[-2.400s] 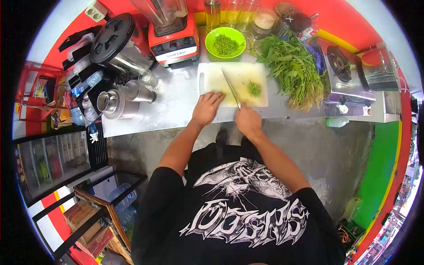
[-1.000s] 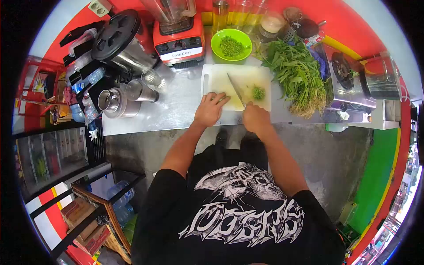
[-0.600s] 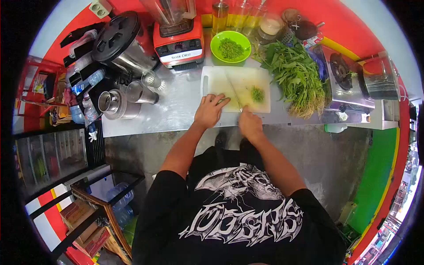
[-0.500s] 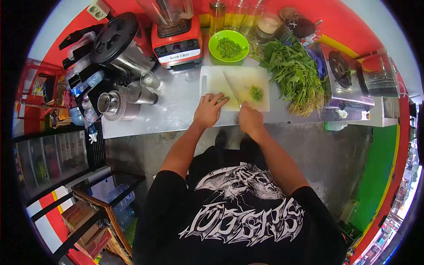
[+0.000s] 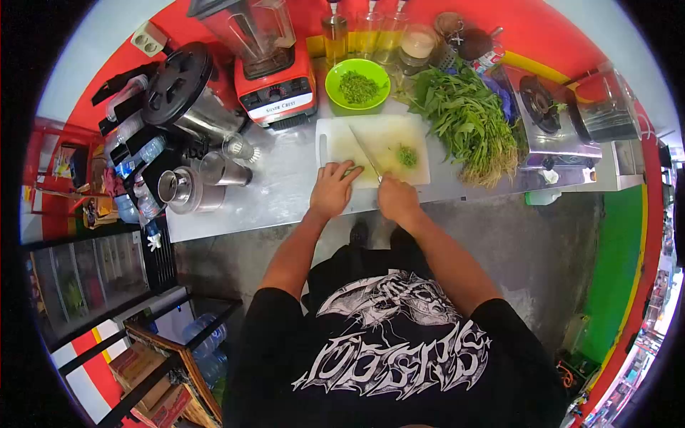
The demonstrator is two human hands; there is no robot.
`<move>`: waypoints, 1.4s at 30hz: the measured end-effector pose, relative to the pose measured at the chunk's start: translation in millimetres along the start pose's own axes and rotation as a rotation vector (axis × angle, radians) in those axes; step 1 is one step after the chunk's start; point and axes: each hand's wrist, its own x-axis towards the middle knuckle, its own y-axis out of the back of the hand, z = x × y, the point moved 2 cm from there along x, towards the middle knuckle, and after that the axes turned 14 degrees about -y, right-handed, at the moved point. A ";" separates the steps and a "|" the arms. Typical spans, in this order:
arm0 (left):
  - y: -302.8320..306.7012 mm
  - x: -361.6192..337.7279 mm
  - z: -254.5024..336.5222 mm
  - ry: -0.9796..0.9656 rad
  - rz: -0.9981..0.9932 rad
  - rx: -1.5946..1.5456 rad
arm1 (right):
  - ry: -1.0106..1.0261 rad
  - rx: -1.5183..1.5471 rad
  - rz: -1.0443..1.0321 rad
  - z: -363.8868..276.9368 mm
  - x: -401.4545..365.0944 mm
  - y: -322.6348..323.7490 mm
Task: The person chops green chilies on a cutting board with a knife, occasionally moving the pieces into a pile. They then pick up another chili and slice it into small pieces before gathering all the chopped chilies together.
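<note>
My right hand (image 5: 397, 200) is wrapped around the handle of a long kitchen knife (image 5: 365, 153), its blade pointing away over the white cutting board (image 5: 328, 135). To the left of the blade, my left hand (image 5: 332, 190) rests at the board's near edge with fingers bent. A small dark green bit shows at its fingertips, too small to name. Right of the knife lies a little heap of chopped greens (image 5: 407, 155). Beyond the board stands a lime green bowl (image 5: 349, 107) holding more chopped greens (image 5: 359, 87).
A big bunch of rooted leafy greens (image 5: 467, 128) lies right of the board, beside a gas stove (image 5: 539, 103). A red blender (image 5: 275, 89), metal cups (image 5: 227, 170) and a large lidded pot (image 5: 189, 96) stand to the left. Bottles (image 5: 335, 36) line the back wall.
The whole view has shifted and tilted slightly with my head. Both hands stay at the board's near side, the knife still in the right one. The heap of greens looks about the same.
</note>
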 end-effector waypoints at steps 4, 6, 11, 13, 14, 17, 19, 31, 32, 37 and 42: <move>-1.4 1.1 -0.3 -0.005 0.001 0.014 | -0.030 -0.005 -0.051 -6.1 -16.0 22.4; -0.1 1.3 1.2 0.005 0.018 0.022 | -0.037 -0.011 -0.007 -4.3 -21.8 9.2; -3.3 -0.2 -1.5 -0.015 0.010 0.031 | -0.075 0.051 -0.013 1.0 5.4 -14.9; -4.3 -1.4 -0.4 -0.019 -0.014 0.030 | -0.026 0.051 -0.034 -3.7 4.5 0.6; -3.3 -1.0 0.3 -0.010 -0.016 0.020 | -0.032 0.049 -0.042 -6.7 2.6 9.4; -5.8 -0.2 -2.1 0.011 -0.023 0.022 | -0.016 0.088 -0.015 -3.1 -2.6 7.4; -4.5 -0.4 -1.9 -0.011 0.018 0.002 | 0.013 0.119 0.034 2.9 -6.4 -12.3; 0.7 -0.2 2.0 0.017 0.055 0.022 | -0.037 0.134 -0.023 -8.6 -4.7 -6.2; 0.6 -0.4 1.9 0.020 0.044 0.010 | -0.086 0.153 -0.022 -6.7 -7.6 -11.7; -3.2 -0.7 -2.0 0.025 -0.007 0.017 | -0.168 0.209 -0.019 -10.9 -6.2 -14.0; 0.6 0.3 -0.6 0.030 0.020 -0.005 | -0.061 0.122 -0.048 -18.7 -4.5 7.6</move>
